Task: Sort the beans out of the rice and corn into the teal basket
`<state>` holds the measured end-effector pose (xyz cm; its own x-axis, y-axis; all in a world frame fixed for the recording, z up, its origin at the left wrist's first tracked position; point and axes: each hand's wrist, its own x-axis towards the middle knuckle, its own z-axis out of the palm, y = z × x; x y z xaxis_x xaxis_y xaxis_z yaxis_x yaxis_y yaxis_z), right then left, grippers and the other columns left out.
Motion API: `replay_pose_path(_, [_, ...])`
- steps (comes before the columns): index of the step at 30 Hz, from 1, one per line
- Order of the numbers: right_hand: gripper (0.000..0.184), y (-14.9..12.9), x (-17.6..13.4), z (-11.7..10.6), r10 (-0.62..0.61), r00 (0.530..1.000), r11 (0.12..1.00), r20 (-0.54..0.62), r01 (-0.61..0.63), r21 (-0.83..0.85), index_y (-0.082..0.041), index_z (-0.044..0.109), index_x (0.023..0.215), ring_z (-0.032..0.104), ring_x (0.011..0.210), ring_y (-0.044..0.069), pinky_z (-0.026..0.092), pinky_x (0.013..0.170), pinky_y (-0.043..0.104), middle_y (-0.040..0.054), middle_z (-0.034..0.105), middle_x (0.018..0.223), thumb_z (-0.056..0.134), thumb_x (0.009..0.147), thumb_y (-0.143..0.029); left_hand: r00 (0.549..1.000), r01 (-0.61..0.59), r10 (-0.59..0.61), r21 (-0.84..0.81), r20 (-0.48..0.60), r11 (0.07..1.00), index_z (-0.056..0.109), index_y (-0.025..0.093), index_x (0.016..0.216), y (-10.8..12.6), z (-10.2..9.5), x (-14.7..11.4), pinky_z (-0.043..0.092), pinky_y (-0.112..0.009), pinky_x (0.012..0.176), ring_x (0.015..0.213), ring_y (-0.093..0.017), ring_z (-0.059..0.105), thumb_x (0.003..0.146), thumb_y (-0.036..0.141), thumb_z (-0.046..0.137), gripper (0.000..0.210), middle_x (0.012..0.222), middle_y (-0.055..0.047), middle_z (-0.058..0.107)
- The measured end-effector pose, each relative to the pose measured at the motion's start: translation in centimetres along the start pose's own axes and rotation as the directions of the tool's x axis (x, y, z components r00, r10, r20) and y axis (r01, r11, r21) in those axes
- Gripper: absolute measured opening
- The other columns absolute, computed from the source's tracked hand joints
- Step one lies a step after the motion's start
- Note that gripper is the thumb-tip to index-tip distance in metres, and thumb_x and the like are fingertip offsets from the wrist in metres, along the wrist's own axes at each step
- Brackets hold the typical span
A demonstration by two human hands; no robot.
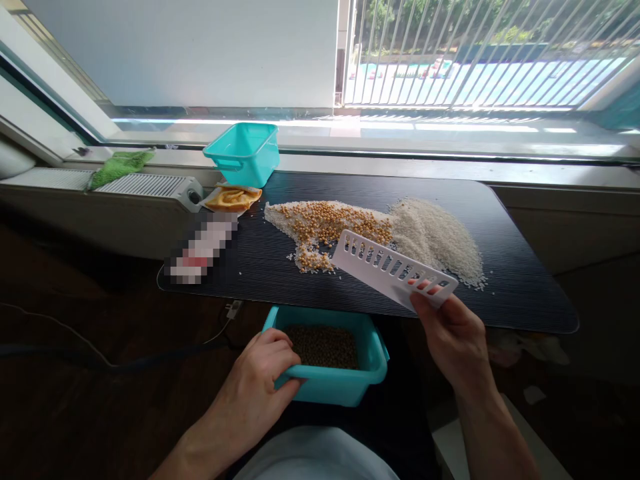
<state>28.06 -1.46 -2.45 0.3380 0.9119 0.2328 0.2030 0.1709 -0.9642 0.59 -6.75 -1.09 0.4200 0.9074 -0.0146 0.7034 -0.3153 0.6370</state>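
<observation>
My left hand [265, 373] grips the near left rim of a turquoise plastic bin [330, 390], held just below the table's front edge. Inside the bin lies a layer of small brownish grains or beans [325, 347]. Between the thumb and fingers of my right hand [453, 327] is a white slotted plastic strip [373, 277], tilted over the tabletop. Its far left end is close to a spread of yellow soybean-like beans [345, 223] lying on white rice-like grains [280, 217]. A larger heap of pale grains [435, 237] adjoins them on the right.
The dark table [520, 267] stands against the window sill. A second turquoise bin [245, 160] sits at its back left, behind an orange-and-white packet [233, 199]. A green cloth [120, 167] lies on the radiator [150, 185]. A cable [100, 353] runs across the lower left.
</observation>
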Motion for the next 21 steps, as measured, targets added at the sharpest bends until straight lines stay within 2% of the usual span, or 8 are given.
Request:
replay_pose_path(5, [0.025, 0.16, -0.13, 0.03, 0.020, 0.999, 1.000, 0.046, -0.021, 0.018, -0.023, 0.077, 0.094, 0.073, 0.092, 0.024, 0.058, 0.090, 0.044, 0.0041, 0.079, 0.094, 0.074, 0.079, -0.044, 1.000, 0.010, -0.010, -0.003, 0.000, 1.000, 0.065, 0.018, 0.073, 0.02, 0.04, -0.03, 0.053, -0.037, 0.080, 0.092, -0.024, 0.061, 0.078, 0.003, 0.055, 0.019, 0.074, -0.003, 0.066])
replay_pose_path(11, [0.027, 0.63, 0.27, 0.05, 0.036, 0.999, 0.999, 0.005, -0.036, 0.001, -0.024, 0.076, 0.097, 0.072, 0.095, 0.025, 0.055, 0.095, 0.047, 0.0044, 0.078, 0.098, 0.074, 0.079, -0.044, 1.000, 0.023, -0.023, -0.006, 0.000, 1.000, 0.064, 0.018, 0.072, 0.02, 0.11, -0.11, 0.053, -0.036, 0.080, 0.091, -0.024, 0.060, 0.078, 0.002, 0.054, 0.019, 0.075, -0.003, 0.065])
replay_pose_path(16, [0.029, 0.14, 0.18, 0.00, 0.070, 0.996, 0.997, 0.049, -0.071, 0.016, -0.024, 0.076, 0.094, 0.072, 0.094, 0.026, 0.056, 0.094, 0.046, 0.0050, 0.078, 0.096, 0.074, 0.078, -0.047, 1.000, 0.016, -0.016, -0.006, 0.004, 1.000, 0.064, 0.017, 0.073, -0.03, 0.11, -0.10, 0.053, -0.038, 0.080, 0.092, -0.024, 0.060, 0.078, 0.003, 0.054, 0.019, 0.074, -0.003, 0.065])
replay_pose_path(21, [0.029, -0.02, 0.14, 0.09, 0.067, 0.997, 0.997, 0.031, -0.068, 0.038, -0.024, 0.077, 0.093, 0.073, 0.093, 0.025, 0.056, 0.093, 0.046, 0.0048, 0.078, 0.096, 0.076, 0.076, -0.047, 1.000, 0.003, -0.003, -0.008, 0.007, 1.000, 0.064, 0.016, 0.073, -0.02, -0.01, -0.04, 0.053, -0.039, 0.081, 0.091, -0.024, 0.060, 0.079, 0.003, 0.053, 0.018, 0.074, -0.004, 0.066])
